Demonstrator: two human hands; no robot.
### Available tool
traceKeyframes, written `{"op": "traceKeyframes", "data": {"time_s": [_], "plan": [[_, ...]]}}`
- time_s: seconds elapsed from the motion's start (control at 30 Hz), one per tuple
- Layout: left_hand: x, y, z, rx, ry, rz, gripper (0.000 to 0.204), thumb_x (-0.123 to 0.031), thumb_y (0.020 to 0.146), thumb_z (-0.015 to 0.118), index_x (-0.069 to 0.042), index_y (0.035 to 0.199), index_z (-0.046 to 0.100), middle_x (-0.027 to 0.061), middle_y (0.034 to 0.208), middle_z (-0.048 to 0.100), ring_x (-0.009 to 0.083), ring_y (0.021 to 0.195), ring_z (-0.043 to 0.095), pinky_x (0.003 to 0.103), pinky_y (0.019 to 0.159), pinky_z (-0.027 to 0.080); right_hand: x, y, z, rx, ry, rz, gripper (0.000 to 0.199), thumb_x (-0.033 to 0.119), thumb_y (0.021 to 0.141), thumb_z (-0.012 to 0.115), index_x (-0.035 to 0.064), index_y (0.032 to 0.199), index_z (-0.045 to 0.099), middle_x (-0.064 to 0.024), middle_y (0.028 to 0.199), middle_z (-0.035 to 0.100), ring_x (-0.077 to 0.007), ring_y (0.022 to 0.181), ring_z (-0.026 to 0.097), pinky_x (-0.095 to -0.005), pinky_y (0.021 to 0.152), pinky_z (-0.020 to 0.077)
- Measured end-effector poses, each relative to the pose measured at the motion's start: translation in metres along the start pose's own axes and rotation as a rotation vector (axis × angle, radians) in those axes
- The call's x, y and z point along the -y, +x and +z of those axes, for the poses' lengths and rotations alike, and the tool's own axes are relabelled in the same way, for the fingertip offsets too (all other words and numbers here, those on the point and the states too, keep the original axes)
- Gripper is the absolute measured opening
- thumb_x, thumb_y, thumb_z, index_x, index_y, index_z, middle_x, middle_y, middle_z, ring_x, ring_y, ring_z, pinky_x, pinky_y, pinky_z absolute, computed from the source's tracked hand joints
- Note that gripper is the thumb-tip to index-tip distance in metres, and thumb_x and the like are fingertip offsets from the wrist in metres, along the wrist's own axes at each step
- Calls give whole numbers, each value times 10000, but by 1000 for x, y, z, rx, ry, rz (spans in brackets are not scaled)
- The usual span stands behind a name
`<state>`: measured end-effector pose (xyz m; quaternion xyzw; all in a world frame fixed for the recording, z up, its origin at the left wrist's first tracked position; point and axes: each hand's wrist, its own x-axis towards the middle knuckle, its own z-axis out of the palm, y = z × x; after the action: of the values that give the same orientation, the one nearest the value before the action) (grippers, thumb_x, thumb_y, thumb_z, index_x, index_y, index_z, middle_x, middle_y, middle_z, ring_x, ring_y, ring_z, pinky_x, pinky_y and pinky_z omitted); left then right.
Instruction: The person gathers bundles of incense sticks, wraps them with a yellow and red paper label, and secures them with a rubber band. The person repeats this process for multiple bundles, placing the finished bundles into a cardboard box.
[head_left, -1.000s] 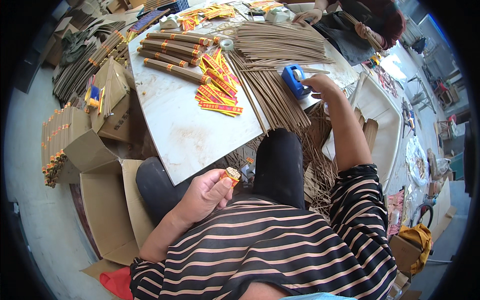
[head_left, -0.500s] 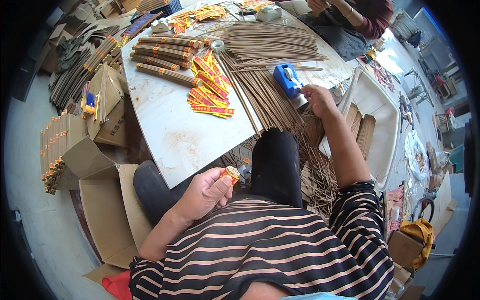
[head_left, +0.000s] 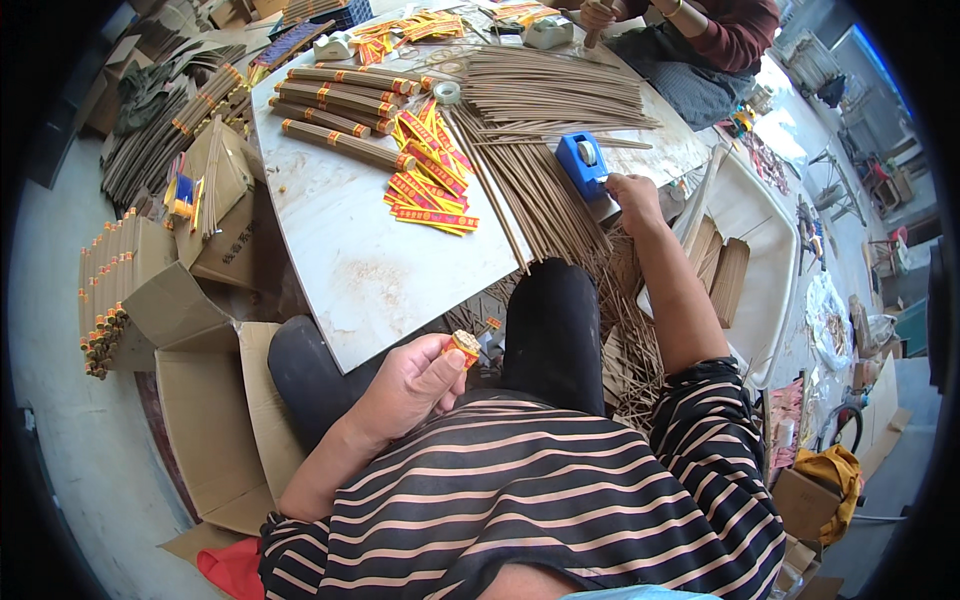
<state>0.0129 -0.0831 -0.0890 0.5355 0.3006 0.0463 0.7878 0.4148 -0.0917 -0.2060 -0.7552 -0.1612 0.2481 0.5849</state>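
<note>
Head view: right hand [head_left: 634,192] now nearer blue tape dispenser [head_left: 581,163] than before.

Banded stick bundle [head_left: 464,347] — blue tape dispenser [head_left: 582,163]

workshop | incense sticks [head_left: 540,95] heaped on table [head_left: 370,270] | cardboard boxes [head_left: 200,400]

Left hand [head_left: 410,385]: closed around a bundle [head_left: 464,347]; only the bundle's round, banded end shows, the rest is hidden in the fist.
Right hand [head_left: 632,198]: fingertips hidden behind the blue dispenser [head_left: 582,164]; contact cannot be told.
Co-worker [head_left: 715,30], top right of frame: cut off by the top edge; only the forearms and a sleeve show.
Printing on the yellow-red labels [head_left: 430,185]: too small to tell.
Right rim of frame: objects bent, blurred, not identifiable.
</note>
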Motion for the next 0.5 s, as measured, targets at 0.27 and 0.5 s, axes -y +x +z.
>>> {"op": "traceKeyframes", "data": {"time_s": [0.27, 0.5], "plan": [[2, 1, -2, -7, -1, 23, 351, -353, 934, 471, -13, 1000, 531, -7, 719, 516, 39, 589, 456, 166, 532, 385, -12, 2, -3, -88, 29, 51, 129, 88, 671, 648, -28, 672, 594, -43, 592, 520, -135, 535, 444, -279, 493, 340], [-3, -9, -15, -151, -39, 42, 334, -347, 923, 486, -16, 951, 523, 18, 695, 525, 55, 517, 451, 177, 462, 361, 38, -59, -12, 249, 338, -34, 135, 150, 793, 621, 24, 830, 586, -71, 878, 585, -137, 813, 524, -291, 773, 420]]}}
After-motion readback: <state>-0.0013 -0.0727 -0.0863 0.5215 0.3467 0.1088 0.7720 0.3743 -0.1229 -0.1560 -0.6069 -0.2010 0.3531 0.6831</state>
